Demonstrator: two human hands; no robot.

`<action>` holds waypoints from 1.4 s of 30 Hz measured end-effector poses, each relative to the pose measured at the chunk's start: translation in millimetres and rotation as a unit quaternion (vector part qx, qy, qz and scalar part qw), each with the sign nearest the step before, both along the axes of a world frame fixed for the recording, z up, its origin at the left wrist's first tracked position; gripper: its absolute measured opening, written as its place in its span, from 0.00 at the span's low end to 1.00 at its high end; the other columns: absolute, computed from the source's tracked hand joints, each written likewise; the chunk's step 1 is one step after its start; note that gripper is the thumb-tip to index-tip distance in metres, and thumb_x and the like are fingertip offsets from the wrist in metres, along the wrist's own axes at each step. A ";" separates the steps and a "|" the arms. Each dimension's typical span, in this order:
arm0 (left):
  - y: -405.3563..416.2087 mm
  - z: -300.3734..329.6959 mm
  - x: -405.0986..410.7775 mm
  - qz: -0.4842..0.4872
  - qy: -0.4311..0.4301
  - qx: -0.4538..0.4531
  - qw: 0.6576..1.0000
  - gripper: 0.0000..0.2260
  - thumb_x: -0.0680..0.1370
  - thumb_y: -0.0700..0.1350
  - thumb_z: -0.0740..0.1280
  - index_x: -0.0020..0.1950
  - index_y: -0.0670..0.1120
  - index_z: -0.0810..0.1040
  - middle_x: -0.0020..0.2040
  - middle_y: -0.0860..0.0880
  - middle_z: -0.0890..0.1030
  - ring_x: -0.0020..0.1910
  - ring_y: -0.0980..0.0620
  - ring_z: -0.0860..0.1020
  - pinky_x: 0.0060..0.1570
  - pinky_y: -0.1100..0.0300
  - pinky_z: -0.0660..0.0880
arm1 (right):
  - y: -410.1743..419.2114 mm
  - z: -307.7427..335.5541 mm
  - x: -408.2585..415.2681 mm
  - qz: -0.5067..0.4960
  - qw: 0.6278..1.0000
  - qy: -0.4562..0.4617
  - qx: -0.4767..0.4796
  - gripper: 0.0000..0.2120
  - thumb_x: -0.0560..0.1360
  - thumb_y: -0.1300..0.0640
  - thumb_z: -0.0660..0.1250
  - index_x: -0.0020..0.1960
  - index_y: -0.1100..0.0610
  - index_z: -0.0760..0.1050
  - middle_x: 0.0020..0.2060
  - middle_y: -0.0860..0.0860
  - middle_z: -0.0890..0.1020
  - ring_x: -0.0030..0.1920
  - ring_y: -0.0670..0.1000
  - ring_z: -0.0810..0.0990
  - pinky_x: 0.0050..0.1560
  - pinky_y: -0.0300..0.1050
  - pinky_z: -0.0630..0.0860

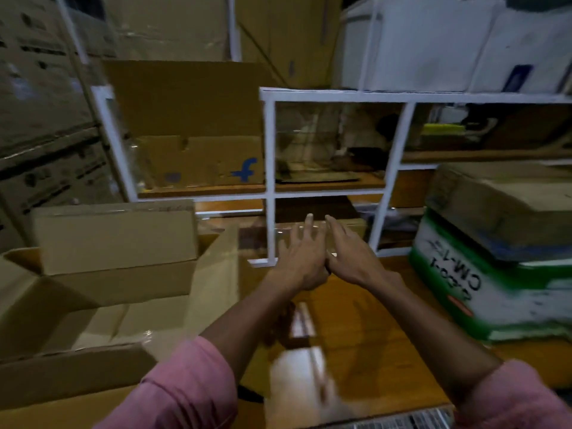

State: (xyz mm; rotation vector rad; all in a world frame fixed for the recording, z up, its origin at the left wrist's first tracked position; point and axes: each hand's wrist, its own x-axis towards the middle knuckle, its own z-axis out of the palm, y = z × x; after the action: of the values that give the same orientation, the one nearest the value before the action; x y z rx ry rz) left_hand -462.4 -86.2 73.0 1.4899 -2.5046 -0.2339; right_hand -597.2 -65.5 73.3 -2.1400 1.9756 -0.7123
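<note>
Pink sleeves (185,391) are stretching out; left hand (301,261) and right hand (349,258) side by side, fingers straight, holding nothing, reaching for a clear packet (318,233) low in the white rack (269,150). Grip both ends, slide out level.

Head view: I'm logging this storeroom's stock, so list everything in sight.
rack: one, white, centre behind the table
marked box: one, brown with blue f, rack's left shelf
open box: one, brown, left foreground
printed cartons: several, brown, stacked far left
white boxes: two, white, atop the rack
green carton: one, green and white, right
worn carton: one, brown, on the green carton
table: one, orange-brown, under the arms
left hand: one, fingers straight, reaching toward the rack
right hand: one, fingers straight, beside the left hand
sleeves: two, pink, bottom edge
</note>
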 end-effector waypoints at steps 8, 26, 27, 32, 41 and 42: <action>34.6 -5.6 -166.9 -0.085 0.025 -0.011 0.996 0.42 0.79 0.52 0.69 0.83 0.50 0.44 0.84 0.46 0.41 0.81 0.37 0.45 0.74 0.30 0.56 | 48.8 -3.7 -163.8 -0.072 0.997 -0.031 -0.014 0.32 0.79 0.44 0.63 0.80 0.50 0.58 0.72 0.55 0.71 0.69 0.59 0.73 0.66 0.60 0.74; -8.5 41.1 -320.1 -0.201 0.101 0.004 0.974 0.38 0.82 0.60 0.61 0.84 0.48 0.44 0.84 0.46 0.45 0.81 0.38 0.46 0.74 0.30 0.52 | 36.1 56.5 -320.8 -0.191 0.968 0.012 -0.164 0.25 0.84 0.43 0.54 0.71 0.58 0.73 0.65 0.59 0.79 0.64 0.59 0.77 0.63 0.54 0.71; -11.1 44.6 -327.7 -0.203 0.098 0.004 0.974 0.37 0.82 0.59 0.61 0.84 0.48 0.46 0.84 0.46 0.45 0.81 0.37 0.46 0.74 0.30 0.52 | 32.9 60.5 -331.3 -0.196 0.966 0.009 -0.169 0.26 0.83 0.42 0.54 0.70 0.59 0.74 0.64 0.59 0.79 0.64 0.60 0.77 0.62 0.54 0.72; -23.6 59.4 -371.5 -0.198 0.114 0.000 0.974 0.34 0.83 0.59 0.58 0.83 0.49 0.48 0.84 0.45 0.47 0.80 0.33 0.48 0.74 0.30 0.52 | 7.7 73.8 -404.4 -0.248 0.965 0.031 -0.080 0.40 0.78 0.28 0.43 0.74 0.54 0.71 0.70 0.61 0.75 0.70 0.64 0.71 0.68 0.62 0.67; -76.3 75.2 -489.4 -0.046 0.071 0.053 0.995 0.34 0.82 0.67 0.54 0.84 0.53 0.50 0.84 0.46 0.42 0.80 0.28 0.45 0.75 0.29 0.46 | -55.1 59.8 -589.1 -0.231 0.958 0.086 0.145 0.65 0.54 0.11 0.32 0.80 0.46 0.60 0.81 0.53 0.61 0.78 0.63 0.61 0.74 0.70 0.59; -82.8 74.6 -502.2 -0.031 0.057 0.063 0.996 0.34 0.82 0.67 0.53 0.84 0.53 0.50 0.84 0.45 0.43 0.79 0.28 0.46 0.75 0.28 0.46 | -58.6 60.4 -606.4 -0.228 0.957 0.087 0.154 0.63 0.56 0.11 0.34 0.80 0.44 0.59 0.81 0.53 0.61 0.78 0.64 0.60 0.74 0.71 0.59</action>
State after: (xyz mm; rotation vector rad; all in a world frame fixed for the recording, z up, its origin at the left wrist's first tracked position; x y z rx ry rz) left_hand -964.6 -168.9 147.6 1.4023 -2.4880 -0.4825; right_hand -1203.7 -124.1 133.7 -1.6305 2.5148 -0.2410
